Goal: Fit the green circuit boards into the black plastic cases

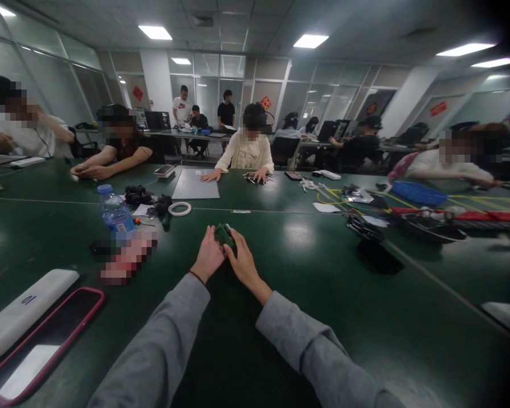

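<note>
Between my two hands, above the middle of the green table (301, 294), is a small green circuit board (223, 234) with a pale metal part at its upper right. My left hand (209, 255) supports the board from the left, fingers pointing away from me. My right hand (243, 258) grips its right side, with the thumb lying over the near edge. Fingers cover part of the board, so its underside and lower edge are hidden. Both forearms wear grey sleeves, and a dark band circles the left wrist.
To the left lie a red-edged phone (46, 340), a white power bank (29, 309) and a water bottle (114, 209). Beyond are a tape roll (179, 209) and a grey mat (195, 184). Cables and a blue tray (419, 193) are at right. Several people sit around the table.
</note>
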A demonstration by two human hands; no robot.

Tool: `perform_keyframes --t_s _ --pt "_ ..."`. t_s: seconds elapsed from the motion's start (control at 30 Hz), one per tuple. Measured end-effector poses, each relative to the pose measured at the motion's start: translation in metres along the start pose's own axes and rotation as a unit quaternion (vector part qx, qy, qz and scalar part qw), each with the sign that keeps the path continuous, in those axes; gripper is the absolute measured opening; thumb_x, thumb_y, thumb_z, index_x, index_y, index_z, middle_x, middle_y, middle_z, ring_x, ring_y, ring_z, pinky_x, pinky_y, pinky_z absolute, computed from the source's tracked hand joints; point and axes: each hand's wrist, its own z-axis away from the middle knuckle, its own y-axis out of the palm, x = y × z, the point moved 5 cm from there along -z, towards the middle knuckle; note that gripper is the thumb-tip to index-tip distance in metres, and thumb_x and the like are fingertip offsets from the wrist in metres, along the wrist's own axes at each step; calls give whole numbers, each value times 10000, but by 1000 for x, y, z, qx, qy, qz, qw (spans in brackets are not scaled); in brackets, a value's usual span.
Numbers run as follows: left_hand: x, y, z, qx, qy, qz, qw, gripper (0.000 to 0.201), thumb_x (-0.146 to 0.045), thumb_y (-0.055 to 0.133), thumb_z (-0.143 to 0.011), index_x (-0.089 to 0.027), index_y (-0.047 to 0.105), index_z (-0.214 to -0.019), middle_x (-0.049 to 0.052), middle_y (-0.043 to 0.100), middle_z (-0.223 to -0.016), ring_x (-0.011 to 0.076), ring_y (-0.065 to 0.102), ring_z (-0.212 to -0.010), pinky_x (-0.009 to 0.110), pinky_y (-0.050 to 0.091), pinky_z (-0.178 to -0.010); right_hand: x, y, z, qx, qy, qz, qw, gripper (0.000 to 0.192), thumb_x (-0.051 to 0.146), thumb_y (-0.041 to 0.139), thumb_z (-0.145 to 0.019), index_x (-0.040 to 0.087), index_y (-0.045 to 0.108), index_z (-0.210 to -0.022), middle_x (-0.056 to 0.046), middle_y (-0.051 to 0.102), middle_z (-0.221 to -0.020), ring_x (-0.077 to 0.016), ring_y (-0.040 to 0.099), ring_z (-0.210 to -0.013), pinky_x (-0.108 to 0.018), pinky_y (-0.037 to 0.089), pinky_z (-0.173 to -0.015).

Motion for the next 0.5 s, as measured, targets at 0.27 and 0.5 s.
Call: perform_keyframes --t_s 0.27,0.5 --pt "15 42 11 110 -42 -166 979 537 -513 466 -850 -301 405 -1340 43 409 -1413 179 334 -1319 318 219 -1080 -64 -9 -5 -73 297 -413 858 413 387 717 -692 203 566 -1029 -28 660 -935 -168 629 -791 -300 503 -721" --pt "16 9 16 151 -103 -188 965 539 -529 367 -883 -210 419 -1313 140 477 -1347 246 449 -1237 448 264 -1045 -107 -94 9 -54 434 -457 774 139 287 510 -874 165 552 -925 -80 676 -785 -160 644 -699 -280 521 -628"
